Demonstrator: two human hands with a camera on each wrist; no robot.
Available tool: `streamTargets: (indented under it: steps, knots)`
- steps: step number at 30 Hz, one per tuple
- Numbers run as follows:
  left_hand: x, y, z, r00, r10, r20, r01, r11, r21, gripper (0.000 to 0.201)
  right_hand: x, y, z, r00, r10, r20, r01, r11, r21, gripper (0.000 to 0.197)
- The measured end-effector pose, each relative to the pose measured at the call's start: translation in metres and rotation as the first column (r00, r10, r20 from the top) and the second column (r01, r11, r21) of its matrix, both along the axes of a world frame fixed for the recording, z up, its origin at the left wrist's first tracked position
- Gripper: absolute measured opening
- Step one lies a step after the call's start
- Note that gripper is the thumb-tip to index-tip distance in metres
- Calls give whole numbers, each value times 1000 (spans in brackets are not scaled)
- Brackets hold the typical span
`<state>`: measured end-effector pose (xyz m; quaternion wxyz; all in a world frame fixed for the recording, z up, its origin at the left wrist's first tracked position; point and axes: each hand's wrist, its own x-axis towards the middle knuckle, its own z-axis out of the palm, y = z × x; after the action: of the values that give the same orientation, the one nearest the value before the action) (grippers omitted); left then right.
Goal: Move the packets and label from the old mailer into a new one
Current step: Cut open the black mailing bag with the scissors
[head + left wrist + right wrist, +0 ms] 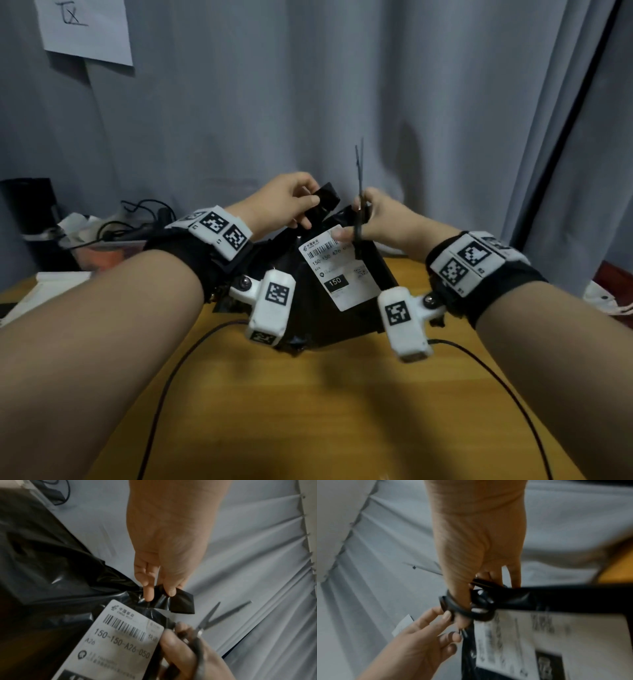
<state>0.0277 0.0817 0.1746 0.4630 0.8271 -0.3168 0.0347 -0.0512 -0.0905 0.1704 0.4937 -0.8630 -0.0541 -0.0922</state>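
The head camera looked forward and down from above the bench (308,411), taking in both forearms and the grey curtain (445,102) behind. The left wrist camera sat very near, looking along the left hand (168,555) toward the curtain. The right wrist camera did the same along the right hand (477,555). All three views shared the black mailer (308,274), its white label (342,274) and the scissors (359,205).

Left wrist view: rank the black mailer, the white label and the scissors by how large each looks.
1. Black mailer, filling most of the left side.
2. White label, partly cut off by the bottom edge.
3. Scissors, smallest; the right hand covers their handles, so their full size is unsure.
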Motion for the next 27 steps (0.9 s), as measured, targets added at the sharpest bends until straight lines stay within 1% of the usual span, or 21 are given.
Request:
streamTargets:
  steps: [2, 4, 6, 8, 10, 11, 13, 14, 16, 17, 19, 20, 22, 23, 24, 25, 26, 27]
  knots:
    - [-2, -2, -7, 1000, -3, -16, 3, 1000, -18, 7, 9, 11, -11, 994, -103, 40, 102, 994, 31, 44]
    - [-2, 0, -15, 998, 0, -65, -3, 999, -38, 4, 16, 16, -21, 979, -184, 90, 167, 972, 166, 35]
    - [-3, 3, -26, 987, -1, -158, -9, 998, -59, 7, 19, 21, -29, 975, -201, 96, 165, 940, 298, 33]
    - [-3, 5, -40, 966, -4, -259, -19, 996, -87, 6, 26, 23, -39, 967, -232, 107, 179, 913, 368, 32]
    - [0, 4, -51, 961, 7, -275, -47, 989, -138, 5, 32, 27, -47, 967, -233, 105, 162, 875, 456, 38]
    - [2, 3, -54, 969, 27, -246, -69, 984, -163, 3, 34, 30, -50, 969, -226, 97, 149, 854, 498, 40]
    - [9, 4, -55, 987, 91, -131, -113, 979, -170, 5, 38, 36, -54, 974, -208, 92, 120, 812, 572, 41]
    - [11, 6, -52, 991, 122, -56, -129, 981, -147, 7, 39, 40, -55, 977, -194, 86, 102, 785, 611, 41]
    - [14, 13, -39, 976, 179, 126, -177, 984, -30, 11, 44, 46, -54, 985, -157, 73, 63, 718, 693, 40]
    - [13, 18, -30, 952, 197, 235, -215, 975, 53, 13, 46, 48, -52, 990, -127, 62, 41, 681, 731, 39]
    - [9, 26, -10, 870, 191, 454, -309, 929, 202, 18, 50, 53, -48, 997, -72, 38, 15, 623, 782, 37]
    - [7, 28, 0, 827, 172, 535, -351, 902, 251, 21, 51, 55, -46, 998, -51, 34, 4, 602, 799, 37]
    - [3, 24, 14, 768, 127, 628, -398, 863, 311, 24, 52, 54, -45, 999, -15, 32, -17, 571, 821, 36]
    - [1, 21, 17, 757, 102, 646, -408, 846, 344, 24, 51, 52, -46, 1000, -4, 27, -20, 573, 819, 36]
    - [0, 16, 15, 759, 75, 647, -407, 829, 382, 24, 51, 47, -50, 1000, 6, 22, -21, 598, 802, 36]
    - [0, 12, 9, 777, 45, 628, -389, 819, 422, 23, 49, 40, -55, 1000, 19, 17, -25, 649, 760, 37]
    - [2, 8, -1, 817, 18, 576, -341, 820, 459, 19, 47, 31, -63, 1000, 29, 0, -21, 724, 690, 38]
    - [3, 5, -13, 878, 3, 479, -266, 834, 483, 14, 43, 21, -71, 999, 35, -32, -10, 813, 583, 38]
